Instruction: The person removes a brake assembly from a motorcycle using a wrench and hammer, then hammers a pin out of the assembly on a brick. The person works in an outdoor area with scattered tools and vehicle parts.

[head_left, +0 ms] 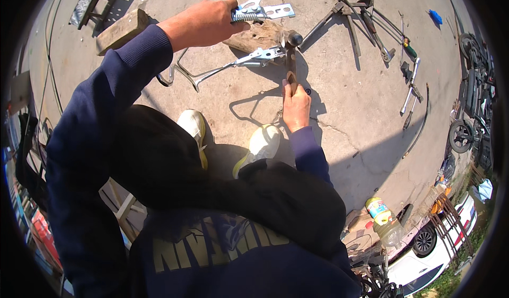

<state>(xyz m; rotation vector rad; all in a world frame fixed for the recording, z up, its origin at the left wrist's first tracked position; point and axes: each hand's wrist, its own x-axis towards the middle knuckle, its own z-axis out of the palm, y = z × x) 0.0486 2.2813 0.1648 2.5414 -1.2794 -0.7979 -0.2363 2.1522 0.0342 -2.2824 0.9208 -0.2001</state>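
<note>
My left hand (209,23) is closed round one end of a shiny metal spring bracket (278,11), above a rough wooden block (249,39). My right hand (296,107) grips a hammer (290,67) by its handle, near the head. The hammer's dark head is at the block's right end, beside a second spring bracket (260,55). This second bracket joins a bent metal rod frame (201,78) that reaches left. Whether the hammer head touches the bracket, I cannot tell. My left palm hides part of the first bracket.
Long-handled metal tools (366,19) lie at the far right, with a wrench (415,75) closer in. A wood beam (123,31) and small stool (87,3) are at far left. A plastic bottle (391,231) stands near a white car (419,269) at right.
</note>
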